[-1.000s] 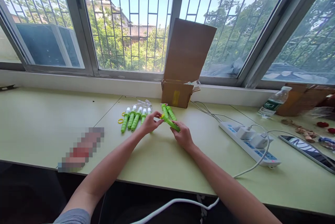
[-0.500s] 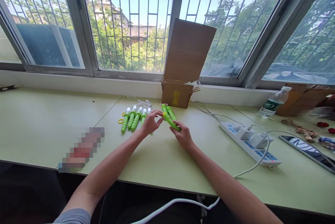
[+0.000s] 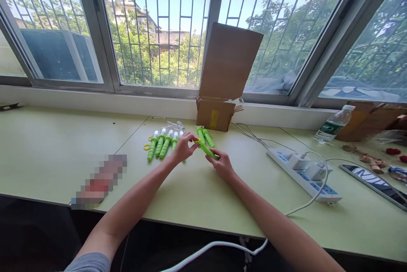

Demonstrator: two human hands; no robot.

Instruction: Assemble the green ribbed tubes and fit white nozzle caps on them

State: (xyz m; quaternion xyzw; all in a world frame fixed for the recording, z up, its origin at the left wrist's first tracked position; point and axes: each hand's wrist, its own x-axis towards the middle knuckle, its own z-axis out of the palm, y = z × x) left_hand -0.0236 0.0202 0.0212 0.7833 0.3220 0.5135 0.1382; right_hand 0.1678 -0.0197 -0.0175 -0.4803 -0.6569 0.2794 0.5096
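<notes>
My right hand (image 3: pixel 223 162) is closed around the lower part of a green plastic handle (image 3: pixel 208 151), which slants up to the left above the table. At its upper end, my left hand (image 3: pixel 186 145) pinches a small yellow ring (image 3: pixel 197 141) between thumb and fingers; how the two join is too small to see. Just beyond my hands lie two more green handles (image 3: pixel 208 138). To the left, several ribbed green handles with clear tops (image 3: pixel 162 142) lie side by side, some partly behind my left hand. A loose yellow ring (image 3: pixel 146 147) rests beside them.
Behind the handles are small clear plastic pieces (image 3: pixel 175 125). An open cardboard box (image 3: pixel 213 113) stands against the window sill. To the right are a white power strip (image 3: pixel 302 174) with cables, a water bottle (image 3: pixel 333 126) and a phone (image 3: pixel 375 183). A blurred-out item (image 3: pixel 100 183) lies left.
Both hands stay almost in place. The green handle has shifted very slightly at its upper end, where the yellow ring is pinched.
</notes>
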